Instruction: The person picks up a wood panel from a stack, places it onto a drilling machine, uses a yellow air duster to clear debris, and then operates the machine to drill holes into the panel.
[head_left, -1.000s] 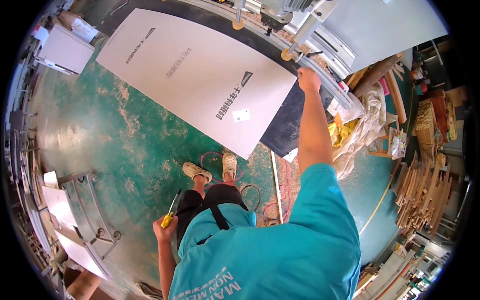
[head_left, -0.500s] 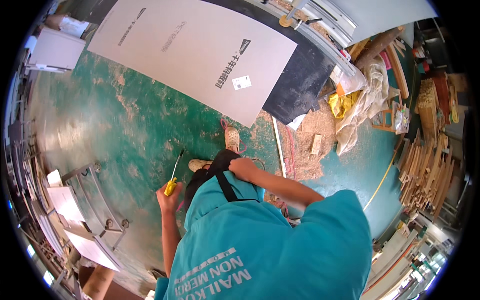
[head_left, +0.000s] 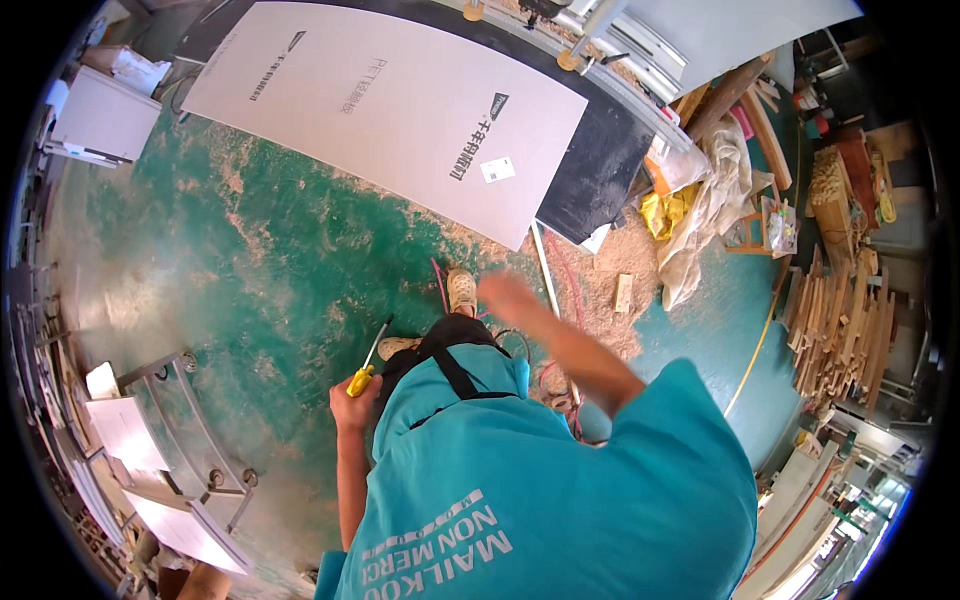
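Note:
My left hand (head_left: 352, 408), beside my left leg, is wrapped round the yellow handle of a screwdriver (head_left: 361, 379). Its metal shaft points forward and down over the green floor. In front of my body, near my shoe (head_left: 462, 290), my right hand (head_left: 508, 297) is smeared by motion, so its fingers cannot be made out. Ahead of me a large pale printed board (head_left: 400, 110) lies on a black surface (head_left: 607, 165), a small white label stuck near its near right corner. Neither hand touches the board.
Sawdust (head_left: 600, 280) heaps on the floor at right, with a small wood block (head_left: 624, 293) on it. A white strip (head_left: 546, 265) and pink cord lie nearby. Wood offcuts (head_left: 845, 325) are stacked far right. At left stands a wheeled metal cart (head_left: 205, 430).
My right hand has left my lap and swung forward. My left hand, still round the screwdriver, has shifted slightly right and down in the picture. The board appears slightly shifted as my view moves.

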